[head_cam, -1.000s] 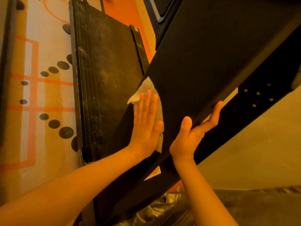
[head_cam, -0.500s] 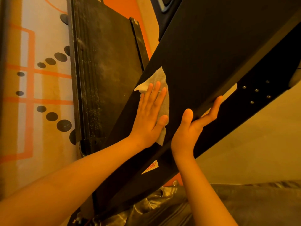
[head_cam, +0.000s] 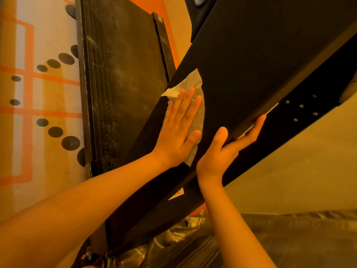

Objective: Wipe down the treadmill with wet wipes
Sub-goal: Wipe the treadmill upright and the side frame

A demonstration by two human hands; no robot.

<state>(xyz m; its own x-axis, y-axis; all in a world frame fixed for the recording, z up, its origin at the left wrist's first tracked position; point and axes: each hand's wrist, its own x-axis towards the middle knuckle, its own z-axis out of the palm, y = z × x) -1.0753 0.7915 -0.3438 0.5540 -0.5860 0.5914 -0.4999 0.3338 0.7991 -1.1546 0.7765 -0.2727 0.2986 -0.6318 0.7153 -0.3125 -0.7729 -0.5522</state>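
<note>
Head view: the left hand [head_cam: 179, 130] lies flat, fingers straight, pressing the wet wipe [head_cam: 193, 82] against the face of the treadmill's black slanted panel [head_cam: 251, 55]. The wipe sits near the panel's left edge, and a crumpled corner pokes out beyond the fingertips. Just right of it, the right hand [head_cam: 222, 151] pinches the panel's lower edge, thumb on the face, fingers underneath. Left of the panel lies the dusty running belt [head_cam: 125, 74], beside a floor [head_cam: 48, 93] with orange lines and dark dots.
</note>
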